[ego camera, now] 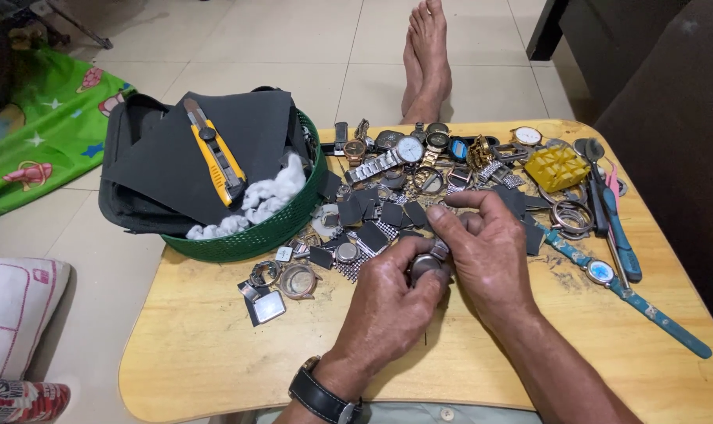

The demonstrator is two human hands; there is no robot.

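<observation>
My left hand (388, 302) grips a small round metal watch case (425, 267) above the middle of the low wooden table (215, 353). My right hand (482, 251) is closed over the same watch case from the right, its thumb and forefinger pinched at the top. A black wristwatch (321, 392) sits on my left wrist. Just beyond my hands lie several dark square pieces (372, 216) and loose watch cases (297, 279).
A green basket (254, 235) at the left holds black sheets, a yellow utility knife (215, 153) and white cotton. Several watches (395, 153), a yellow block (556, 166), blue-handled pliers (619, 235) and a blue-strapped watch (607, 275) lie around. Bare feet (427, 55) rest beyond the table.
</observation>
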